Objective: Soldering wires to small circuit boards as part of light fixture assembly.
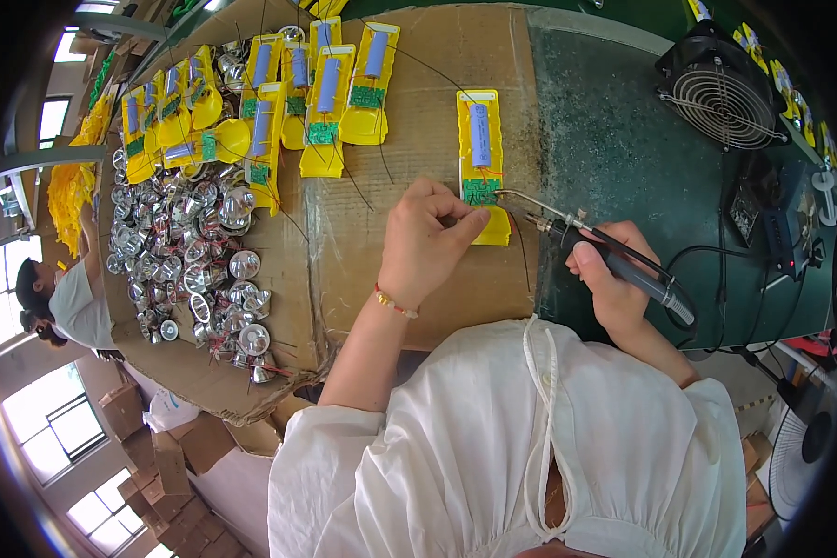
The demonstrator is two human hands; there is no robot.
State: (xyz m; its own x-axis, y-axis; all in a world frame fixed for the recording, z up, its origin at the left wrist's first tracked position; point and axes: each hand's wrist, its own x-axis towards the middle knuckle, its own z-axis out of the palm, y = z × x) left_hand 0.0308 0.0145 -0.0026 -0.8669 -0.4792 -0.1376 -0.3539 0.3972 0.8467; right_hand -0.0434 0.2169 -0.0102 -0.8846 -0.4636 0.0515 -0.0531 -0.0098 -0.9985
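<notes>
In front of me a yellow plastic housing (pixel 493 231) lies on cardboard, holding a blue cylindrical battery cell (pixel 479 135) and a small green circuit board (pixel 474 192). My left hand (pixel 420 232) is at the board's lower left edge, thumb and fingers pinched together; what they hold, if anything, is too small to make out. A soldering iron (pixel 628 271) with a curved metal feed tube is gripped in my right hand (pixel 616 299). Its tip and the tube's end point at the board from the right. Thin dark wire hangs beside the housing.
Several similar yellow housings (pixel 324 160) with cells and boards lie at upper left. Below them is a heap of shiny reflector cups (pixel 195 251). A fan with a round wire guard (pixel 724 107) stands at far right, near a black box with cables (pixel 781 232). Another person (pixel 79 302) is at far left.
</notes>
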